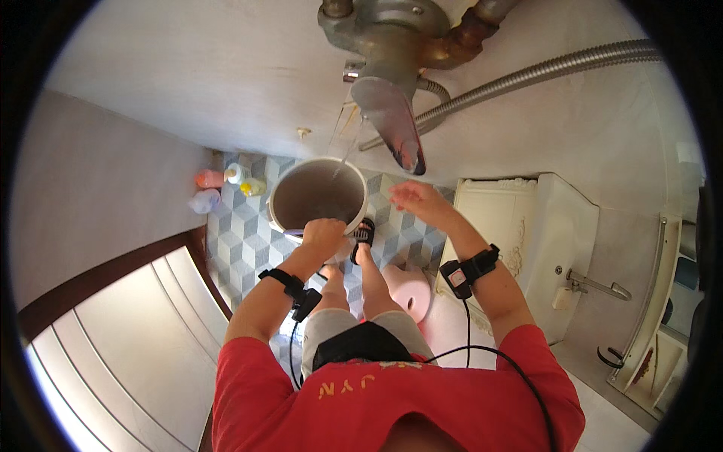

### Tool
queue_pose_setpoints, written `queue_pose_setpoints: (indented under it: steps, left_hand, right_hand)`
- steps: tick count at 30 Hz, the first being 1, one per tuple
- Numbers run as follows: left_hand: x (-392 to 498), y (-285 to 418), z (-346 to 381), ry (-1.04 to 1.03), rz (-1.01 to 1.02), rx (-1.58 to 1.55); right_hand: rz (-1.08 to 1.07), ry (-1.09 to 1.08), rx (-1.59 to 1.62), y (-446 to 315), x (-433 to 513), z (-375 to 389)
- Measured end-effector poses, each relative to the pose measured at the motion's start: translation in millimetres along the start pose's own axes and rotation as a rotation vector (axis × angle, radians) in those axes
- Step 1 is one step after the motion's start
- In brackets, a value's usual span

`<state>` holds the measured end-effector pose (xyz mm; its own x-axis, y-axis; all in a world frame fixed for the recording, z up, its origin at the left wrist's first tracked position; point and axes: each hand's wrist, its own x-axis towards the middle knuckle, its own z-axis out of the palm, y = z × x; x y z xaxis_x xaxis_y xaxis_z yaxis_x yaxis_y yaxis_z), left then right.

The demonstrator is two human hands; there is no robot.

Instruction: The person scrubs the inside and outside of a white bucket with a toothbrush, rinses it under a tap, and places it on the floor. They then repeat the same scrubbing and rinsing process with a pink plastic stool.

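Observation:
My left hand [325, 236] is closed at the near rim of a round white bucket [270, 198], with a thin purple-grey piece showing beside the fist. Thin streams of water [351, 148] fall into the bucket from below a wall-mounted metal mixer tap [390, 51]. The tap's flat lever [390, 118] points down towards me. My right hand [417, 199] is raised to the right of the bucket, below the lever's tip, fingers apart and touching nothing. How deep the bucket's contents are is hard to tell.
Several bottles [210, 178] stand on the patterned floor at the left wall. A flexible metal hose [508, 79] runs along the wall. At right are a white washbasin [565, 237] with its cabinet [491, 214] and a pink stool [408, 291]. A door [130, 339] is at lower left.

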<state>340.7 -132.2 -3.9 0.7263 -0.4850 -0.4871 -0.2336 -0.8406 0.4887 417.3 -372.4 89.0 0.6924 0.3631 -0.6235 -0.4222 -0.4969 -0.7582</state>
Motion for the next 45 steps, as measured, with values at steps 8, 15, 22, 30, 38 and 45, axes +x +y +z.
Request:
queue_pose_setpoints:
  steps: [8, 15, 22, 30, 38, 45]
  left_hand:
    - [-1.1, 11.4, -23.8, 0.151, -0.191, -0.05]
    - [-7.6, 16.3, -20.7, 0.269, -0.205, -0.195]
    - [-54.5, -2.1, 7.2, 0.408, -0.42, -0.386]
    - [-143.1, 38.4, 47.5, 0.924, -0.731, -1.01]
    - [-280.9, 77.4, 156.7, 1.319, -0.546, -1.86]
    - [-339.9, 154.4, 291.9, 1.767, -0.387, -2.23]
  right_hand:
    - [-0.61, -0.027, 0.286, -121.2, -64.7, -7.2]
    - [-0.682, 0.438, -0.076, -154.6, -62.0, 10.3]
    - [-0.568, 0.571, -0.021, -143.0, -47.1, 9.1]
    - [-0.302, 0.299, -0.675, -4.7, 12.4, 55.5]
    - [-0.013, -0.323, -0.612, 12.1, -9.5, 125.7]
    - [-0.588, -0.738, -1.128, -61.1, -100.6, 248.3]
